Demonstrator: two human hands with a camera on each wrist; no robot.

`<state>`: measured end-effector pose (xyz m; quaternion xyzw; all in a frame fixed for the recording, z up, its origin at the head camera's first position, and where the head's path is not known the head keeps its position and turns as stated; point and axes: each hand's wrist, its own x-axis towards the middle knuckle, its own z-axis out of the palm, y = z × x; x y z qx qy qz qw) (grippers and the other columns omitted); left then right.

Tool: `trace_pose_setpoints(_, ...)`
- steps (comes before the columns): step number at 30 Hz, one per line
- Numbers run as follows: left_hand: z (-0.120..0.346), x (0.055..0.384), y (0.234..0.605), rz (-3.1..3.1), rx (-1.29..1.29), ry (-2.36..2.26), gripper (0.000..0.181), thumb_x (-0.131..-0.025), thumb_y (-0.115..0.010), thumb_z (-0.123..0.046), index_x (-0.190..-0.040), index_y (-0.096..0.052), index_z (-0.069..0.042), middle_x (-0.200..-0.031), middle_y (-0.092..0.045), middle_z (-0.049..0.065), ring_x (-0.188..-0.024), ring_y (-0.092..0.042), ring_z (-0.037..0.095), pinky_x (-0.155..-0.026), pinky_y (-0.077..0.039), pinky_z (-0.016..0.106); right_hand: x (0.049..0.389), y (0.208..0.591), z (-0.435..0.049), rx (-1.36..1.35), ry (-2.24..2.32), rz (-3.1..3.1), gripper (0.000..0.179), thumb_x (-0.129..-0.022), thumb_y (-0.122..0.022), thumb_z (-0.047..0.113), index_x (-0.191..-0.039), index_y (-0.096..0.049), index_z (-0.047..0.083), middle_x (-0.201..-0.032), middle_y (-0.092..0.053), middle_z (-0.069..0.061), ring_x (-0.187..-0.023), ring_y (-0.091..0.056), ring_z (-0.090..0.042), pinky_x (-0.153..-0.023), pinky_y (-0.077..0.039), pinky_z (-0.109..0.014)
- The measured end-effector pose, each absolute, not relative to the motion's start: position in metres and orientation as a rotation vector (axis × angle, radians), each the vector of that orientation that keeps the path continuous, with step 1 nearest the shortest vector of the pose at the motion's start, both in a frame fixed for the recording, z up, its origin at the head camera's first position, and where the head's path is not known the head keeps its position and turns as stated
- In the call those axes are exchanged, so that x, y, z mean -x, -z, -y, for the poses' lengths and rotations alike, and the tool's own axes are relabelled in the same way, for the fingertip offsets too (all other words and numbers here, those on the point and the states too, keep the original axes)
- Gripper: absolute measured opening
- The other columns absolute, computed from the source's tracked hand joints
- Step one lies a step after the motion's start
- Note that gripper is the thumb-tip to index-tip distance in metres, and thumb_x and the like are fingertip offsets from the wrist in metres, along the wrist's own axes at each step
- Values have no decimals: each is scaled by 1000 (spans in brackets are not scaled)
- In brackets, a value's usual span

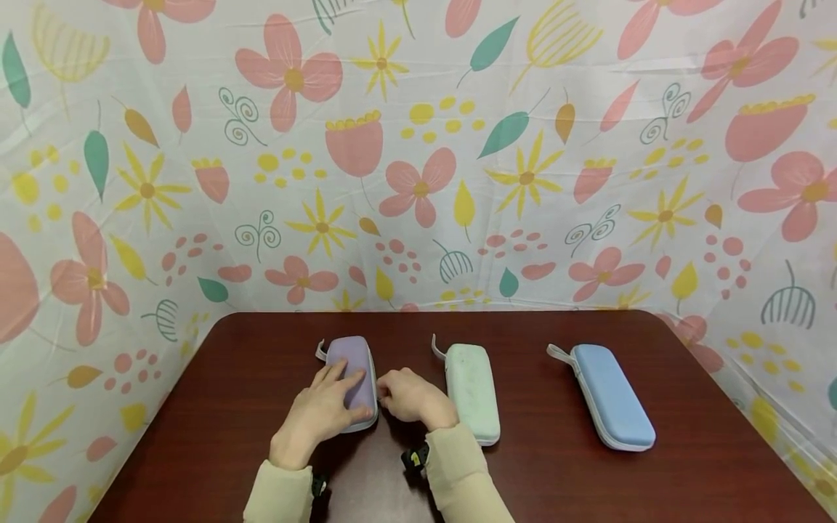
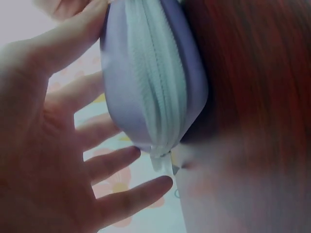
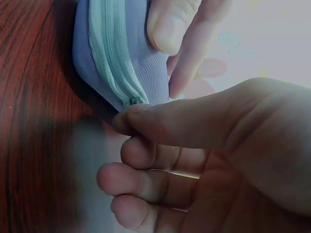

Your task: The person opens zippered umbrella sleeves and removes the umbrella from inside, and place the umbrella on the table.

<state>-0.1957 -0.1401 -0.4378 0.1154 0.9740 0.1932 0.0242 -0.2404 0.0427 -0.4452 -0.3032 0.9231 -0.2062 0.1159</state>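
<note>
One purple oblong fabric case [image 1: 360, 394] toward the left edge of a brown wooden table [image 1: 222, 407] seems light, kinda stiff, best side-gripped, left hand [image 1: 320, 410] spread atop, right hand [image 1: 412, 396] pinching at its dark zipper slider [image 3: 135, 100].

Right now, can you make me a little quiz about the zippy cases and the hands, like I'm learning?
1. True or false: the right hand is holding the blue case.
2. Which case lies farthest from both hands: A purple, B green, C blue?
3. Fill in: the ____ hand rests on the purple case.

Key:
1. False; its fingers pinch at the zipper of the purple case.
2. C, the blue case.
3. Left hand.
</note>
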Motion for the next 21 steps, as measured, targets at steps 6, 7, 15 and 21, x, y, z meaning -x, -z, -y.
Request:
trace_pose_setpoints(6,138,197,437,-3034,-318,-540,68,-88,-70,-47,-145,-50,-17,-155,-29,18,-141,-26,41,-92,-38,67,239,444,-43,914,572,-2697,26,-92,-61,3,-70,-57,16,-63,-50,7,-56,-44,-8,-54,-37,-23)
trace_pose_setpoints(7,138,197,437,-3034,-309,-540,68,-88,-70,-46,-146,-50,-17,-155,-29,18,-141,-26,41,-92,-37,67,239,444,-43,918,568,-2696,25,-91,-62,2,-70,-59,15,-64,-51,7,-56,-45,-8,-55,-38,-24)
trace_pose_setpoints(15,133,198,440,-3034,-207,-551,68,-89,-69,-46,-147,-48,-18,-157,-28,16,-141,-25,40,-93,-36,67,240,444,-44,916,561,-2685,24,-92,-61,2,-71,-60,16,-65,-52,8,-57,-46,-9,-55,-39,-24)
trace_pose_setpoints(21,130,199,442,-3100,-184,-577,55,-95,-63,-39,-143,-52,-15,-152,-34,19,-139,-28,44,-89,-40,65,239,443,-42,916,579,-2655,22,-93,-61,4,-74,-62,15,-66,-53,8,-56,-46,-8,-56,-39,-23)
